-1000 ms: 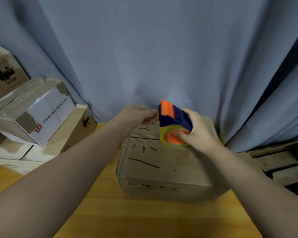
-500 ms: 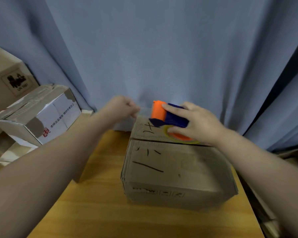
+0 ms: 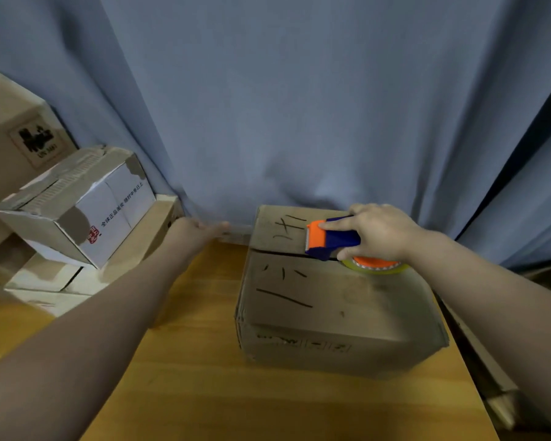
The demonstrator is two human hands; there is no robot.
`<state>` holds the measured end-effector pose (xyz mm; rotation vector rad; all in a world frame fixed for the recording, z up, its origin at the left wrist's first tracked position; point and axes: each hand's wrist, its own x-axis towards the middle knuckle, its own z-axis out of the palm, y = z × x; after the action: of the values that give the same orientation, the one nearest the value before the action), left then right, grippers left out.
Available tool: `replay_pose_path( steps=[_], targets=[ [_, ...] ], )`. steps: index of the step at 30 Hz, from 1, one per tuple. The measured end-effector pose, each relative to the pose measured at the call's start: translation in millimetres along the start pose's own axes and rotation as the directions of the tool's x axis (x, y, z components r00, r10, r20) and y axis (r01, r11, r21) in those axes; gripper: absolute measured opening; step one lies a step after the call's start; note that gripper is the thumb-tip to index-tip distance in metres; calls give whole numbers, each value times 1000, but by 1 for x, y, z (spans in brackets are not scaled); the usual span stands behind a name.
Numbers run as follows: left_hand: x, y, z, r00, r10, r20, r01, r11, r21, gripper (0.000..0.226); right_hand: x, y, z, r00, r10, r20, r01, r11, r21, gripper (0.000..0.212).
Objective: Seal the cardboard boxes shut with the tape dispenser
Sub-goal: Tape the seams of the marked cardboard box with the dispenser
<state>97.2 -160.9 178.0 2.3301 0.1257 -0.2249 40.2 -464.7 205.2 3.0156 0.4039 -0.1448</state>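
Note:
A brown cardboard box (image 3: 325,300) with black pen strokes on its closed top flaps stands on the wooden table. An orange and blue tape dispenser (image 3: 334,240) with a yellowish tape roll lies flat on the box top, over the seam between the flaps. My right hand (image 3: 379,230) grips it from above, index finger stretched along its top. My left hand (image 3: 201,232) hovers left of the box near the curtain, fingers extended and holding nothing.
Several cardboard boxes are stacked at the left, topped by a white-sided box (image 3: 77,208). A blue curtain (image 3: 283,106) hangs right behind the table (image 3: 188,377). Flattened cardboard (image 3: 497,393) lies off the table's right edge.
My right hand has carried the dispenser to the right and laid it flatter on the box top. My left hand left the box's far edge, moved left and opened.

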Motion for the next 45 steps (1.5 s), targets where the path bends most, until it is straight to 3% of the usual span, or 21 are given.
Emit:
replay_pose_path(
  steps=[4,9,17,21,26,32,34,37,40,41,43,45],
  targets=[
    [-2,-6,15,996,3,-84,-2,1000,9,43,9,-9,4,1000,28,13,-27,997,-68,59],
    [7,-20,26,996,2,-93,-4,1000,-21,59,12,-20,4,998,51,40,-46,993,-112,55],
    [22,-40,44,997,-4,-73,5,1000,22,56,14,-23,1,994,78,81,-68,991,-114,56],
    [29,-47,56,1000,-16,-22,16,999,36,51,15,-24,1,993,81,89,-71,991,-116,56],
    [36,-58,63,976,-169,139,181,980,-84,51,16,-24,1,991,91,97,-78,989,-122,56],
    [37,-53,74,986,-86,142,62,985,162,60,17,-26,1,990,95,106,-81,989,-126,56],
    [36,-52,76,983,-101,151,76,984,158,61,17,-26,1,989,94,111,-79,989,-127,56],
    [33,-53,68,983,-154,97,129,966,223,92,18,-26,-1,988,95,118,-81,990,-116,56],
    [33,-41,58,995,64,-75,-63,998,7,62,18,-27,-2,988,91,121,-77,990,-114,56],
    [31,-33,57,994,95,-47,-100,987,-126,55,18,-27,-2,989,90,121,-76,991,-112,56],
    [21,-16,66,977,29,213,52,930,-365,63,18,-27,-2,989,88,121,-75,991,-109,56],
    [11,-10,82,908,-18,418,183,915,-358,75,17,-27,-2,989,85,124,-72,992,-105,56]
  ],
)
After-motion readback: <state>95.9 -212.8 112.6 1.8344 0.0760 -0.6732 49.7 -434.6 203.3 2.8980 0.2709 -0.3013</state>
